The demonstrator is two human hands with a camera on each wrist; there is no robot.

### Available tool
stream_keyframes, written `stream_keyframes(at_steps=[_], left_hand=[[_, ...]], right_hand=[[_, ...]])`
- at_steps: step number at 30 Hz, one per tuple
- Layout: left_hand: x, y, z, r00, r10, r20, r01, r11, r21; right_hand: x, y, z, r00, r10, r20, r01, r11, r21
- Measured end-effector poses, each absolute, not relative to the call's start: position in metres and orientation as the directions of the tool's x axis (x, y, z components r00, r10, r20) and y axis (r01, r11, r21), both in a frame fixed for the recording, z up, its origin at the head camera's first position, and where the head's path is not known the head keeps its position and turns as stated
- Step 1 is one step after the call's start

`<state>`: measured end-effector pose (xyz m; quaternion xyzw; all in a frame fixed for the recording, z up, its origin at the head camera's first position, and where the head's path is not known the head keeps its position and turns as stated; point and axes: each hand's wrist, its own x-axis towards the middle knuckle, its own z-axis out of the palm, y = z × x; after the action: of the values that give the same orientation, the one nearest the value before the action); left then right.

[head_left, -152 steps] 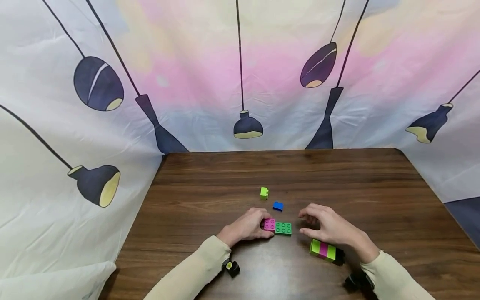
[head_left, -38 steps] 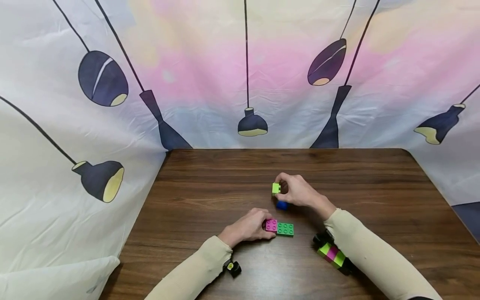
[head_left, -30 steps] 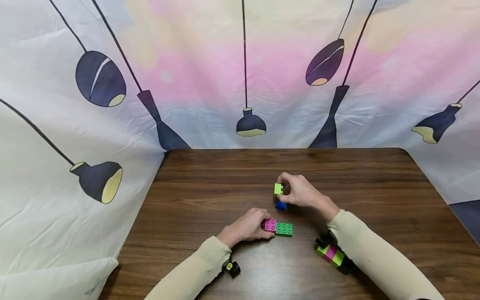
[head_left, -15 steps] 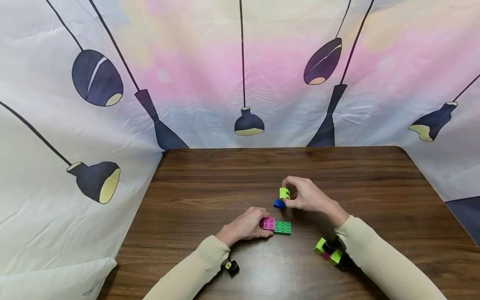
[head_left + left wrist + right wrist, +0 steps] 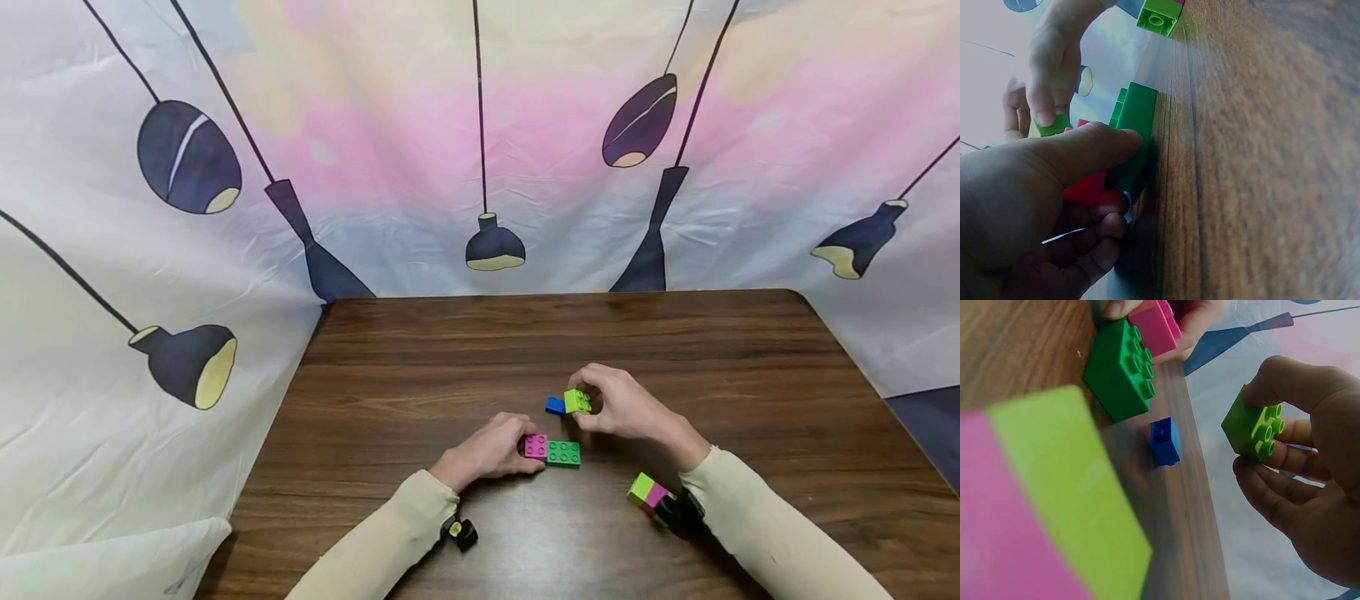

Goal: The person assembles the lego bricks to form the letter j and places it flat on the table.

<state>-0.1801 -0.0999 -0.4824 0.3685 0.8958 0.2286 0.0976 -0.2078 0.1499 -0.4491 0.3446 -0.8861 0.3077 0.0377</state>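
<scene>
My left hand (image 5: 487, 450) grips a pink toy brick (image 5: 536, 446) joined to a green toy brick (image 5: 564, 453). In the left wrist view, its thumb lies on the green brick (image 5: 1138, 119). A lime toy brick (image 5: 573, 402) is pinched between the thumb and fingers of my right hand (image 5: 633, 407). The right wrist view shows this lime brick (image 5: 1244, 428) raised off the table, its studs toward the palm. A small blue toy brick (image 5: 555, 405) lies on the table, just left of the held lime brick in the head view.
A lime-and-pink brick stack (image 5: 642, 489) lies under my right wrist, partly hidden by the black wrist camera (image 5: 681, 514). It looms close in the right wrist view. A patterned cloth (image 5: 420, 167) hangs behind the wooden table (image 5: 450, 350).
My right hand, empty about five seconds ago, has picked the lime brick off the table. Over the last second it has come nearer and rightward, turning the studs upward. The left hand keeps its hold.
</scene>
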Motion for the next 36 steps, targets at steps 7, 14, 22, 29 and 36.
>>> stream_keyframes(at_steps=[7,14,22,29,36], left_hand=[[-0.179,-0.099,-0.482,-0.717,0.697,-0.022,0.601,0.634,0.486],[-0.18,-0.098,-0.482,-0.714,0.699,-0.027,0.598,0.63,0.495],[-0.178,-0.098,-0.482,-0.72,0.694,-0.02,0.597,0.633,0.493],[-0.177,-0.098,-0.485,-0.718,0.696,-0.025,0.594,0.631,0.499],[-0.18,-0.098,-0.485,-0.721,0.693,-0.02,0.596,0.634,0.493]], right_hand=[[-0.199,0.154,-0.452,-0.745,-0.616,0.257,-0.648,0.577,-0.497],[-0.19,0.158,-0.455,-0.755,-0.625,0.197,-0.621,0.586,-0.521],[-0.182,0.158,-0.455,-0.746,-0.637,0.195,-0.633,0.585,-0.507],[-0.174,0.157,-0.459,-0.741,-0.652,0.161,-0.631,0.594,-0.498],[-0.173,0.156,-0.46,-0.728,-0.669,0.149,-0.646,0.596,-0.477]])
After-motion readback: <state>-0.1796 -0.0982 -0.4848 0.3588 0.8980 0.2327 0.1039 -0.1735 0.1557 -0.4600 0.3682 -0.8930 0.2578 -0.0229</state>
